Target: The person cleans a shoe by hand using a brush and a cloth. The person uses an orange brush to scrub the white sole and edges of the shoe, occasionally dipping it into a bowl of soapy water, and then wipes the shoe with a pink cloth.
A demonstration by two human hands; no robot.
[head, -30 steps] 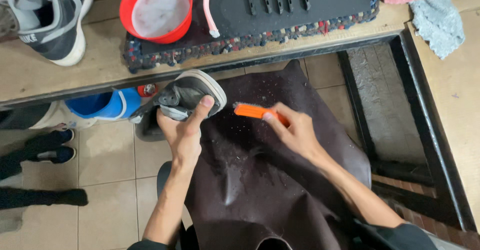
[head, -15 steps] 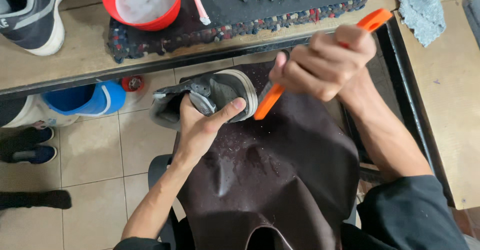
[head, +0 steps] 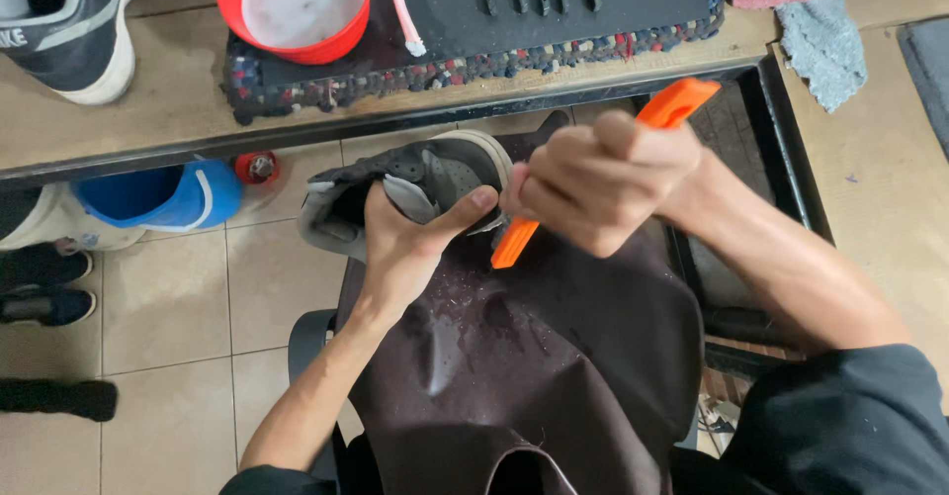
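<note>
My left hand [head: 407, 248] grips a grey sneaker [head: 415, 183] with a pale sole, holding it sideways above a wet dark brown apron [head: 534, 357] on my lap. An orange brush [head: 672, 107] is clasped in my right hand [head: 603, 183], fingers closed around its handle; its lower end [head: 512, 246] pokes out below the fist, next to the sneaker's toe. The bristles are hidden by my fist.
A red bowl [head: 297, 5] of milky water sits on a black mat [head: 554, 0] with a braided edge on the wooden bench. A grey-white sneaker [head: 69, 25] lies at the far left, cloths [head: 811, 10] at the right. A blue sneaker [head: 158, 198] rests on the tiled floor.
The right hand lifted the brush from the apron and brought it against the sneaker's toe. The left hand kept hold of the sneaker, which shifted slightly right.
</note>
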